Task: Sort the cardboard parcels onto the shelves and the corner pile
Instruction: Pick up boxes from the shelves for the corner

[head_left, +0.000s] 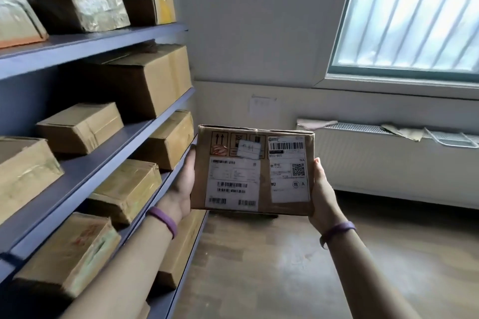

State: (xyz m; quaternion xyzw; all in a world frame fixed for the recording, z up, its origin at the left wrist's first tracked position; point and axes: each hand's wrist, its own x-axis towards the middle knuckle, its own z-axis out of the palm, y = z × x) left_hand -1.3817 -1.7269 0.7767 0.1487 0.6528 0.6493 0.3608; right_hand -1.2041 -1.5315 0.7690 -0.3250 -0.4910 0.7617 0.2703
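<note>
**Parcel held two-handed at the shelf end**

Both forearms reach forward and slightly inward, with a purple wristband (163, 222) on each wrist. The left grip (182, 186) clamps the left short side of the held parcel (264, 186), thumb lying along the edge, fingers hidden beneath. The right grip (322, 194) clamps the right short side the same way.

The parcel is in the air above the wood floor (259, 272), just beside the right end of the blue shelves (77, 184) and apart from the shelved parcels (145, 80). Its labelled face tilts up toward the wearer. The long axis runs left to right between the hands. The printed arrows point away, toward the wall with the radiator (388, 163).
</note>
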